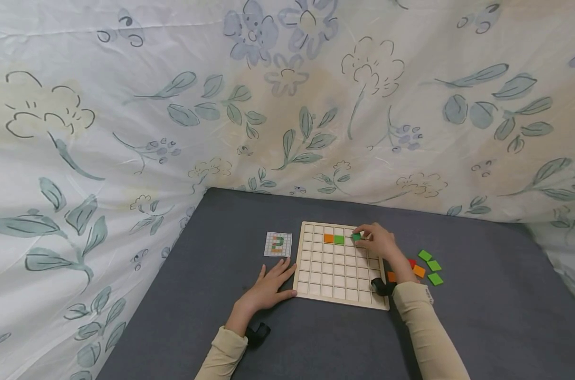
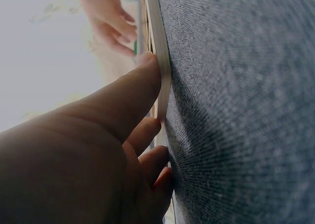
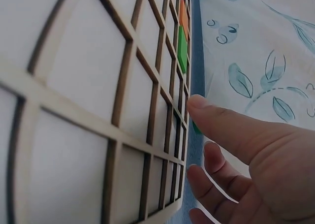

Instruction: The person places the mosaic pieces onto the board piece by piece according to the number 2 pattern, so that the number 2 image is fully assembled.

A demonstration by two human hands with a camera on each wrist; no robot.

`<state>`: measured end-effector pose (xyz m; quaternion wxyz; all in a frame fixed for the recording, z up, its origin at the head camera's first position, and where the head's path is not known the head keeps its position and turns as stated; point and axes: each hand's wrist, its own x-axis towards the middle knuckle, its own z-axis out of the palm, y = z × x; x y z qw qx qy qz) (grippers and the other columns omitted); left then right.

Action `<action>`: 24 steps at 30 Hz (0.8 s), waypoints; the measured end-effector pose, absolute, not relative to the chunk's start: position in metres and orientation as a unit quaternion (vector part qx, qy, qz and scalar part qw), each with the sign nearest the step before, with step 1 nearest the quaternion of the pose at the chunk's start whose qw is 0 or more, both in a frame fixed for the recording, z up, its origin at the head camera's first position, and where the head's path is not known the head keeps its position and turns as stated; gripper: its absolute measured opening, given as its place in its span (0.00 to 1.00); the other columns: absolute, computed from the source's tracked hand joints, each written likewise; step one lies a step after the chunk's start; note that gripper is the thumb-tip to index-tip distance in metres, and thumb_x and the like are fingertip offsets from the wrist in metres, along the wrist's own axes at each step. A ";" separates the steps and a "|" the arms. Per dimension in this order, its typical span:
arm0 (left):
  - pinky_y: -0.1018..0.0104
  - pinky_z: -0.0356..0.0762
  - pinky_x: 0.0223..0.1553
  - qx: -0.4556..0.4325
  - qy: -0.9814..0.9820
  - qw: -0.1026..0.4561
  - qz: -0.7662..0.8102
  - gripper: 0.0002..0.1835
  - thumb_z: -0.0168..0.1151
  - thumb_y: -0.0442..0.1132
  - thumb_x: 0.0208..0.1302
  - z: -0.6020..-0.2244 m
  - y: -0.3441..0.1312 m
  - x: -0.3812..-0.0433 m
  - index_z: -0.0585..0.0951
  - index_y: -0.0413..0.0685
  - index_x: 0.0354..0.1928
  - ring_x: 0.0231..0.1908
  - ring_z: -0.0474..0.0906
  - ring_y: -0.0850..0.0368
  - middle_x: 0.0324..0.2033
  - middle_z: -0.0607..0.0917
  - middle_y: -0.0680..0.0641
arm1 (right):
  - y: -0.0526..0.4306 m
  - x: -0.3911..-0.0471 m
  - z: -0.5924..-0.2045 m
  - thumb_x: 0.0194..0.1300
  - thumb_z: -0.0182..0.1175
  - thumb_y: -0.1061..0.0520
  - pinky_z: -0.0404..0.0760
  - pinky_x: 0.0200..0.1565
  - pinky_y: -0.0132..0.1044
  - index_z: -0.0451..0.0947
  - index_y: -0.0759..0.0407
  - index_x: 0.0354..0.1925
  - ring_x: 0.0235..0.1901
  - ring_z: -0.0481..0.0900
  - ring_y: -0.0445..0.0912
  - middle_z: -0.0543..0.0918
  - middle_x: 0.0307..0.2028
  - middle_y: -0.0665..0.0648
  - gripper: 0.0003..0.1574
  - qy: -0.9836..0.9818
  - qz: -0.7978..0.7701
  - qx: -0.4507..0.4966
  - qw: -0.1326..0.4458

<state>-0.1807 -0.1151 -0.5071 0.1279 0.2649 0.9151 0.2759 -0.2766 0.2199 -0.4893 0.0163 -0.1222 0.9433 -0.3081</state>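
A light wooden grid board (image 1: 325,279) lies on the dark cloth. Near its far right corner, my right hand (image 1: 379,241) pinches a green tile (image 1: 356,237) over the grid; in the right wrist view the fingers hide most of that tile. In the far rows of the grid lie an orange tile (image 1: 328,238) and, beside it, another green tile (image 3: 182,49). My left hand (image 1: 266,290) touches the board's left edge with spread fingers, its thumb (image 2: 140,81) against the wooden rim in the left wrist view.
Left of the board lies a small pattern card (image 1: 277,244) with a coloured figure on a grid. To the right are loose tiles: several green ones (image 1: 435,278), orange ones (image 1: 419,271) and a red one (image 1: 412,263), partly behind the right arm. A flowered cloth (image 1: 287,105) hangs behind the table.
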 end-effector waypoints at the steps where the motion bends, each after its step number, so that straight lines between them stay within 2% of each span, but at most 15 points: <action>1: 0.33 0.32 0.65 0.264 0.915 0.128 0.276 0.37 0.54 0.53 0.66 -0.507 -0.115 -0.181 0.55 0.49 0.72 0.71 0.42 0.45 0.71 0.50 0.44 | 0.219 -0.277 -0.491 0.60 0.63 0.56 0.58 0.40 0.53 0.79 0.55 0.49 0.34 0.72 0.52 0.73 0.38 0.61 0.17 0.943 -0.308 -0.126 0.017; 7: 0.34 0.32 0.65 0.262 0.915 0.129 0.278 0.36 0.54 0.53 0.66 -0.507 -0.115 -0.181 0.55 0.50 0.72 0.71 0.42 0.45 0.72 0.50 0.44 | 0.217 -0.280 -0.498 0.60 0.63 0.56 0.57 0.39 0.49 0.79 0.54 0.48 0.32 0.71 0.48 0.73 0.36 0.58 0.16 0.940 -0.308 -0.148 0.023; 18: 0.34 0.31 0.65 0.263 0.916 0.129 0.275 0.36 0.53 0.53 0.66 -0.508 -0.115 -0.181 0.55 0.50 0.72 0.71 0.42 0.46 0.72 0.50 0.44 | 0.214 -0.276 -0.498 0.60 0.63 0.57 0.58 0.36 0.46 0.80 0.56 0.49 0.33 0.72 0.50 0.73 0.36 0.60 0.17 0.939 -0.300 -0.170 0.018; 24: 0.35 0.31 0.65 0.262 0.916 0.130 0.274 0.36 0.53 0.53 0.66 -0.508 -0.115 -0.181 0.55 0.50 0.72 0.71 0.42 0.46 0.72 0.50 0.44 | 0.215 -0.276 -0.496 0.61 0.63 0.55 0.58 0.36 0.45 0.76 0.57 0.55 0.35 0.73 0.51 0.74 0.39 0.61 0.24 0.938 -0.307 -0.155 0.039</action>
